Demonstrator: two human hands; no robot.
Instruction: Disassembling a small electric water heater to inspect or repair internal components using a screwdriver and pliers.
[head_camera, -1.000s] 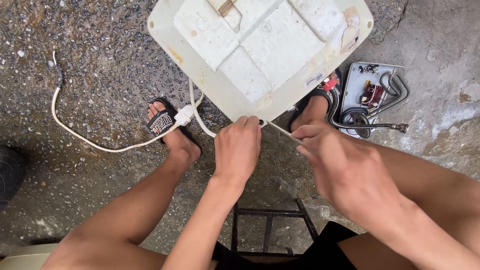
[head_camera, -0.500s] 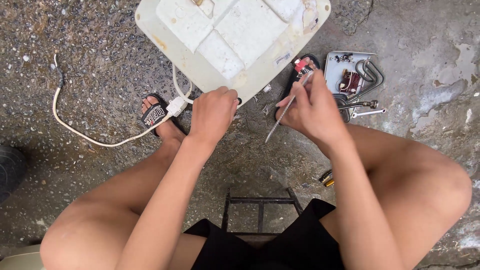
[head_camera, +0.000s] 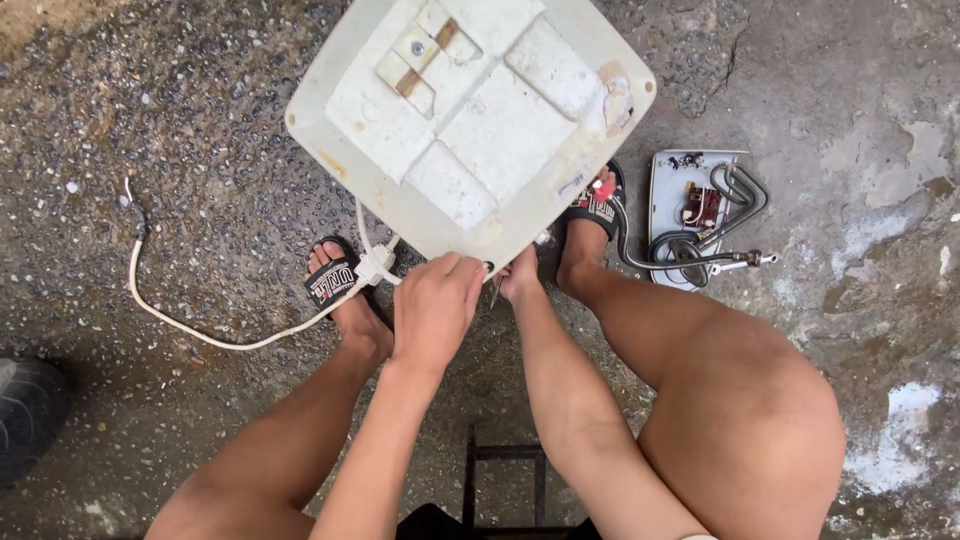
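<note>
A white plastic appliance casing (head_camera: 470, 120) lies back-side up, propped on the ground between my sandalled feet. My left hand (head_camera: 435, 305) grips its near lower edge, fingers curled over the rim beside a white cable connector (head_camera: 375, 265). My right hand (head_camera: 520, 283) is pressed against the same edge just to the right, closed around a thin metal tool (head_camera: 494, 294) whose dark tip pokes out beside the hand. Most of the tool is hidden by the hand and the casing.
A white power cable (head_camera: 200, 335) trails left over wet gravelly concrete. To the right lies a grey panel (head_camera: 668, 190) with a bent metal heating tube (head_camera: 735, 195) and a small circuit board. A black stool frame (head_camera: 505, 470) is under me. A dark object (head_camera: 25, 410) sits at the left edge.
My right hand, which was raised with the thin tool beside the casing, has come down to the casing's near edge next to my left hand. The view has shifted, showing more of the casing.
</note>
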